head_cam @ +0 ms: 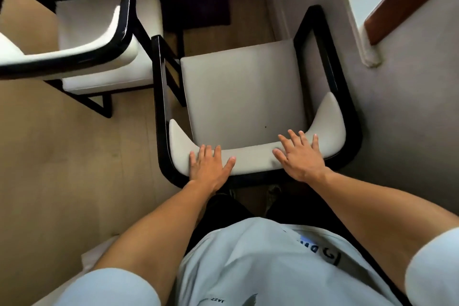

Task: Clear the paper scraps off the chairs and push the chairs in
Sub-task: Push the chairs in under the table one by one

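Black-framed chair (244,97) stands at twelve o'clock from the person, seat bare; left hand (210,169) and right hand (301,159) rest flat on its padded backrest (253,160), fingers spread wide.

Both hands flat on padded back of near chair (244,97): left hand (210,165), right hand (301,156) (fingers (294,135) spread). Second chair (99,40) beside, left.
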